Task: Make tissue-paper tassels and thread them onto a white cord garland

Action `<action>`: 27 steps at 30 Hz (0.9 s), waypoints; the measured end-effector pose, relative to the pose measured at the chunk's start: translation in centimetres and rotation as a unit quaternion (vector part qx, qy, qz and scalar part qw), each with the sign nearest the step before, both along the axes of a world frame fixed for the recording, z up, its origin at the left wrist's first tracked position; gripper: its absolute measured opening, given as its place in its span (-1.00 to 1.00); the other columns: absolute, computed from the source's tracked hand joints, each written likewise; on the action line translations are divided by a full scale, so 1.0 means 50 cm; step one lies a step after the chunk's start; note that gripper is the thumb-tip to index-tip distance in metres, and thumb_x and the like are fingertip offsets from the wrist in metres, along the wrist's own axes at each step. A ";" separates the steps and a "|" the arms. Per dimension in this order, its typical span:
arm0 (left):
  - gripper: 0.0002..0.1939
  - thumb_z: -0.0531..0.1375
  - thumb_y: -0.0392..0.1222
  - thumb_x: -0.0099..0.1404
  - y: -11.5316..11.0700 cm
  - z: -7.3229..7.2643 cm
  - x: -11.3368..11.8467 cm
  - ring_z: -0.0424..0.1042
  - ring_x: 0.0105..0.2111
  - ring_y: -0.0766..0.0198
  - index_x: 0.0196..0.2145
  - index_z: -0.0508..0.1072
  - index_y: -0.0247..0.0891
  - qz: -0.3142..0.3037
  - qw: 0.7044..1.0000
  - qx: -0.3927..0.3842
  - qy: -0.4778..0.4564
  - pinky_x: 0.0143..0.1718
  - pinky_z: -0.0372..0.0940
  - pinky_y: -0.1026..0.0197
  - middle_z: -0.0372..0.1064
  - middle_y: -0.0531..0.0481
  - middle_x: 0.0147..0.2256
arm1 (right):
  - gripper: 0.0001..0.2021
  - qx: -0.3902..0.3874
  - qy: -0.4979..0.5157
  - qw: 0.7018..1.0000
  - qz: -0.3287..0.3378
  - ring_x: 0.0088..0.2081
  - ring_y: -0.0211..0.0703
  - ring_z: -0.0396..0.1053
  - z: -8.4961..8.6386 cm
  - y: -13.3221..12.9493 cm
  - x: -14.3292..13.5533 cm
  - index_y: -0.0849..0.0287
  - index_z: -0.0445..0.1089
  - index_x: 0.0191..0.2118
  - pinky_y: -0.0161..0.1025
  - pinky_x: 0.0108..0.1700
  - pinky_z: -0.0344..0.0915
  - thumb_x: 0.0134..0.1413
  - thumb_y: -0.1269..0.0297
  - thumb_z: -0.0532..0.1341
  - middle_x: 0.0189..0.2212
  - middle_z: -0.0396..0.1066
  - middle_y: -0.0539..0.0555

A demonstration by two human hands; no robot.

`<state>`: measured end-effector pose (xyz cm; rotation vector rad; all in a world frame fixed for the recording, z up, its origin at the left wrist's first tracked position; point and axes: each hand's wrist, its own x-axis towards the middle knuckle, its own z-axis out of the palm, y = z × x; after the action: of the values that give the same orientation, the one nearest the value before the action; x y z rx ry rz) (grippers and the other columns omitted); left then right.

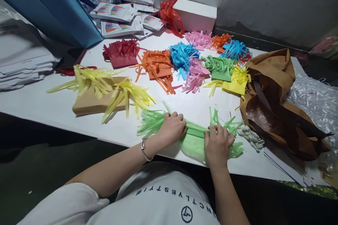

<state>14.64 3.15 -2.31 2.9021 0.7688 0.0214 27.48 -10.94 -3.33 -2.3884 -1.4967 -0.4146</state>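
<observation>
Tabletop [188, 104] gap beyond hands [173, 126] [218, 142], brown bag [285, 112] rightward

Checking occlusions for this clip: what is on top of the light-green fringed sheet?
The left hand and right hand are on the light-green fringed sheet, fingers curled over its folded band. What lies beneath them is covered.

Light-green fringed sheet [194, 146]: thin, translucent and softly creased; paper or plastic film cannot be distinguished. Crimson fringed bundle [124, 59] and orange fringed bundle [160, 70]: paper-like, matt. Knotted red bag [169, 12]: thin plastic, glossy and crumpled. White rectangular box [195, 14]: smooth, matt, card-like. Upright blue bag [55, 10]: smooth, with a satin sheen. Slumped brown bag [274, 63]: cloth-like, matt, folded. Clear shredded strands [311, 98]: shiny plastic. Silver bracelet [144, 149]: polished metal. White shirt [163, 190]: matt cloth. White worktop [190, 103]: smooth, low sheen. Grey wall [264, 3]: matt, slightly marked.
</observation>
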 end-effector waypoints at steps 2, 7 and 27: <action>-0.74 0.13 -0.15 0.39 0.002 0.000 -0.002 0.32 -0.19 0.01 -0.39 0.53 -0.29 -0.004 1.000 -0.002 0.004 -0.19 0.10 -0.03 0.42 -0.16 -0.27 | -0.89 0.028 0.018 0.994 0.104 -0.09 0.02 0.30 -0.002 -0.001 -0.003 0.17 0.42 -0.14 0.04 0.09 0.04 0.26 0.36 0.18 -0.19 0.43 0.16; -0.81 0.27 -0.10 0.29 -0.001 0.013 -0.017 0.30 -0.11 0.02 -0.21 0.47 -0.24 -0.044 0.997 0.025 -0.065 -0.01 0.05 -0.12 0.41 -0.12 -0.15 | -0.85 0.030 0.046 0.980 0.192 -0.25 -0.14 0.33 -0.012 0.000 -0.009 0.16 0.42 -0.27 -0.08 0.05 0.06 0.27 0.46 0.12 -0.36 0.44 0.06; -0.80 0.09 -0.23 0.41 -0.017 0.002 -0.017 0.30 -0.18 0.06 -0.34 0.46 -0.28 -0.029 0.999 0.011 -0.026 -0.14 0.05 -0.03 0.39 -0.10 -0.25 | -0.89 -0.060 0.018 0.998 0.029 -0.15 0.02 0.27 -0.018 -0.030 0.009 0.17 0.35 -0.30 0.03 0.04 0.05 0.28 0.34 0.14 -0.28 0.38 0.12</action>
<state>13.77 2.31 -2.21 2.9306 0.6801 0.1006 27.93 -12.42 -4.24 -2.4215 -1.6122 -0.2751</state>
